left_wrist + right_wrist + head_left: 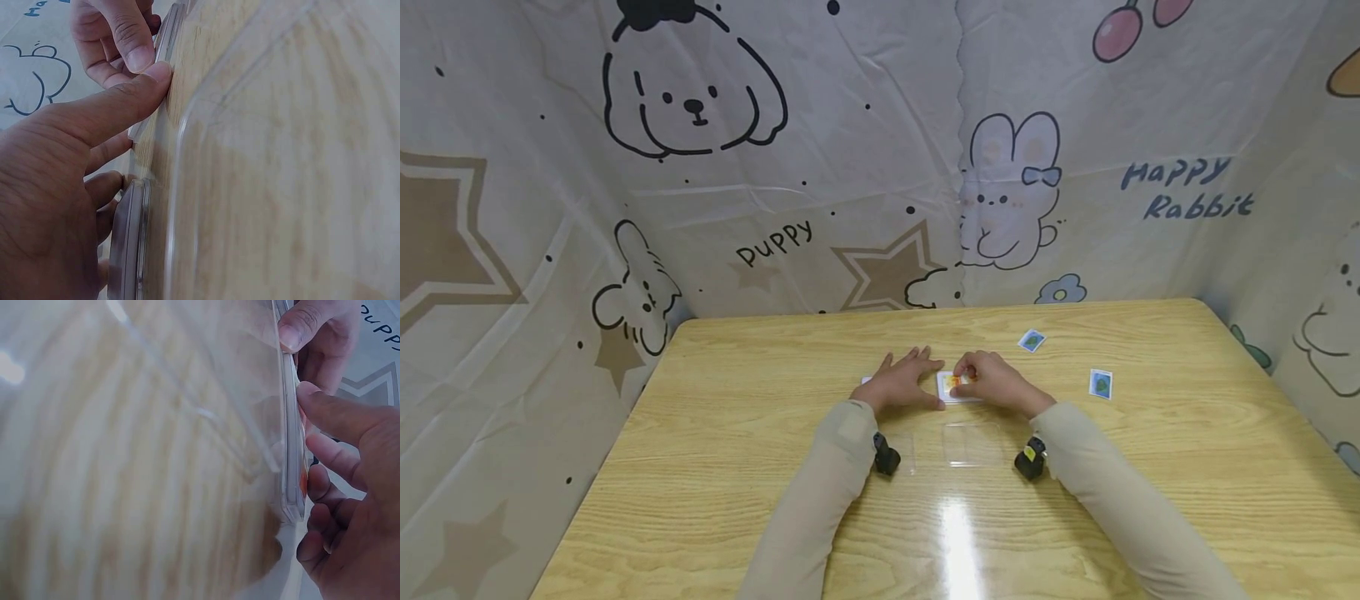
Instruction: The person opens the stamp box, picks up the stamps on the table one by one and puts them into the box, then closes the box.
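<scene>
A thin white-edged case (pixel 946 397) with an orange-and-yellow picture card (pixel 951 382) on top lies on the table between the hands. My left hand (pixel 904 383), fingers spread, rests at the case's left end; its thumb touches the near edge. Beneath that hand, a second flat case (pixel 129 240) shows mostly its side and is largely covered. My right hand (pixel 997 385) has curled fingers, with thumb and index finger pinching the picture card on the case. Part of the picture is hidden by these fingers.
A transparent plastic cover (pixel 972 444) lies nearer on the wooden table (pixel 737 467), with another clear cover (pixel 904 452) by the left wrist. Two small blue-green picture cards (pixel 1032 340) (pixel 1101 384) lie to the right. A printed cloth (pixel 850 192) hangs behind the table.
</scene>
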Tool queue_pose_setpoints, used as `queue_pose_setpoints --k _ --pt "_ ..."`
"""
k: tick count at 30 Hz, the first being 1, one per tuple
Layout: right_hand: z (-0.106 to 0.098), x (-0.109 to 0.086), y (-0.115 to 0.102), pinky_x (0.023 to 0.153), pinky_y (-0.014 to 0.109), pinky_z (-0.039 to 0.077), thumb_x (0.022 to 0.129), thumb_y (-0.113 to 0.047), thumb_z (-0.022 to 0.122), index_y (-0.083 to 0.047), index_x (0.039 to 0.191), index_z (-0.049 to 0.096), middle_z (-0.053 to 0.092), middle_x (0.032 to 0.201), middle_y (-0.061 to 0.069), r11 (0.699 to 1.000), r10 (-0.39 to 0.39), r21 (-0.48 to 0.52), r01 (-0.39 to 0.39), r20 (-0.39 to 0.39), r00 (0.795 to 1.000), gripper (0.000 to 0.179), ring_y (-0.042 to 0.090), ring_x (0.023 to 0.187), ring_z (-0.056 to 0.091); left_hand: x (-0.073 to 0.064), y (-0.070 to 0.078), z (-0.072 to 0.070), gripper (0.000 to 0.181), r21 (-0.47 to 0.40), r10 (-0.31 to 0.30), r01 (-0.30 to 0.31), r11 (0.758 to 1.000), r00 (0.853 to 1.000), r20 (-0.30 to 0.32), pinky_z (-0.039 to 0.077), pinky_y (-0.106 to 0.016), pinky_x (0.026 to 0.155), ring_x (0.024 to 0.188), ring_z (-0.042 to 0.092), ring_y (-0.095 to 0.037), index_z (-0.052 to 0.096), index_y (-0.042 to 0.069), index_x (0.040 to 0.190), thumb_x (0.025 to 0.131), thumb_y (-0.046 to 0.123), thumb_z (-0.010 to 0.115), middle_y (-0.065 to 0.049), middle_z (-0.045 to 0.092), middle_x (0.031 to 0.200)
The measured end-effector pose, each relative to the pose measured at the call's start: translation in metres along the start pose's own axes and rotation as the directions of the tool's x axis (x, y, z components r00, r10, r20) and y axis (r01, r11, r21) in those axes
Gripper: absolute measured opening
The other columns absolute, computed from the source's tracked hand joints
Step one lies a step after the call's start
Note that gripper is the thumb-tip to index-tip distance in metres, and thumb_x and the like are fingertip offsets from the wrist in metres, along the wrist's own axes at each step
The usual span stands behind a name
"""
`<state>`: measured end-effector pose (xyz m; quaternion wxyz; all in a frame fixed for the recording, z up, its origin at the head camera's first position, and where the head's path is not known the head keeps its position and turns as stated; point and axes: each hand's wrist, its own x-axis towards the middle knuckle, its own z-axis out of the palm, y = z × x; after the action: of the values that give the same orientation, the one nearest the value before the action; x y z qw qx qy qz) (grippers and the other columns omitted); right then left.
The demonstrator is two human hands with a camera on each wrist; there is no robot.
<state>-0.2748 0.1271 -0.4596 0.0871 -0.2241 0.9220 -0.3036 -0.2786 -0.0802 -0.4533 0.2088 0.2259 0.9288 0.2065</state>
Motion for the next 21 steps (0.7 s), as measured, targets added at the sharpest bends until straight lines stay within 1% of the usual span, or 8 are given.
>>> queue_pose_setpoints --k 5,10,12,16,18,21 --pt "-0.002 -0.003 0.000 0.070 0.029 0.040 0.084 -0.025 0.075 -0.007 0.101 0.067 0.060 0.090 0.007 1.000 0.016 0.001 -0.016 -0.016 1.000 0.027 0.018 0.081 0.050 0.000 0.001 0.000 0.082 -0.002 0.002 -0.002 1.000 1.000 0.001 -0.006 -0.054 0.121 0.152 0.003 -0.020 0.034 0.027 0.151 0.082 0.053 0.070 -0.004 0.009 0.164" --pt "-0.009 -0.008 0.001 0.069 0.029 0.042 0.086 -0.023 0.073 -0.002 0.109 0.065 0.060 0.094 0.011 0.999 0.028 0.041 -0.027 -0.028 0.999 0.032 0.020 0.083 0.050 -0.001 0.000 0.001 0.082 -0.007 -0.003 0.003 1.000 1.000 0.001 -0.006 -0.053 0.121 0.152 0.003 -0.020 0.033 0.026 0.151 0.082 0.053 0.070 -0.004 0.009 0.164" --pt "-0.013 -0.010 0.005 0.071 0.031 0.044 0.087 -0.022 0.071 -0.001 0.112 0.064 0.061 0.098 0.012 0.998 0.037 0.060 -0.035 -0.035 0.999 0.033 0.021 0.086 0.051 -0.002 0.000 0.001 0.082 -0.005 -0.004 0.004 1.000 1.000 -0.009 -0.005 -0.053 0.122 0.152 0.004 -0.020 0.034 0.026 0.151 0.082 0.053 0.069 -0.004 0.011 0.163" --pt "-0.022 -0.016 0.014 0.076 0.033 0.044 0.089 -0.025 0.069 -0.001 0.115 0.064 0.061 0.103 0.014 0.996 0.051 0.073 -0.047 -0.057 0.997 0.035 0.023 0.091 0.052 -0.006 0.001 -0.002 0.081 -0.006 -0.010 0.010 1.000 0.999 -0.049 -0.001 -0.054 0.122 0.152 0.009 -0.022 0.036 0.024 0.150 0.082 0.053 0.070 -0.006 0.016 0.162" --pt "-0.027 -0.019 0.018 0.073 0.032 0.042 0.090 -0.026 0.068 0.000 0.116 0.063 0.059 0.103 0.016 0.996 0.056 0.076 -0.051 -0.066 0.996 0.037 0.023 0.089 0.051 -0.009 0.000 -0.004 0.081 -0.008 -0.016 0.016 1.000 0.998 -0.061 0.000 -0.054 0.122 0.152 0.011 -0.022 0.036 0.024 0.150 0.082 0.053 0.069 -0.006 0.017 0.162" --pt "-0.035 -0.024 0.025 0.069 0.030 0.040 0.091 -0.027 0.066 0.001 0.119 0.062 0.057 0.104 0.017 0.993 0.077 0.096 -0.070 -0.077 0.994 0.040 0.023 0.086 0.048 -0.014 -0.006 -0.007 0.081 -0.019 -0.019 0.018 1.000 0.998 -0.061 0.000 -0.054 0.122 0.152 0.011 -0.021 0.035 0.024 0.151 0.083 0.054 0.069 -0.007 0.016 0.162"
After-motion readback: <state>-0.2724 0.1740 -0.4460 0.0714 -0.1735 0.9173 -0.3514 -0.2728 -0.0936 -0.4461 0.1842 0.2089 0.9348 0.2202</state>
